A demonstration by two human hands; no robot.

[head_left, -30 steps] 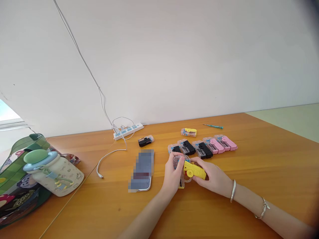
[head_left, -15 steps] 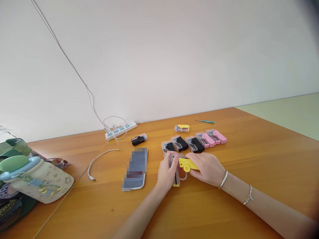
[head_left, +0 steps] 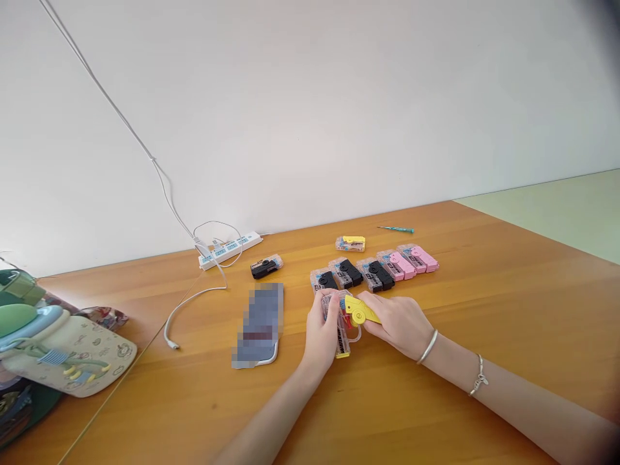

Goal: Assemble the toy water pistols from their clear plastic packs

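My left hand point(head_left: 320, 328): closed round clear body of yellow-and-clear gadget point(head_left: 361, 310), near centre of table point(head_left: 489, 310). My right hand point(head_left: 404, 323): clamped on gadget's yellow arm, angled out rightward. I note black gadgets point(head_left: 382, 278) and pink gadgets point(head_left: 403, 266) in row just beyond; phone point(head_left: 261, 323) left; screwdriver point(head_left: 400, 230) far.

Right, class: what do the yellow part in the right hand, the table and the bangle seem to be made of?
Yellow part: probably opaque plastic, satin, evenly coloured. Table: wood or wood-look laminate, faint sheen, showing grain streaks. Bangle: likely polished metal, judging by its silvery shine.
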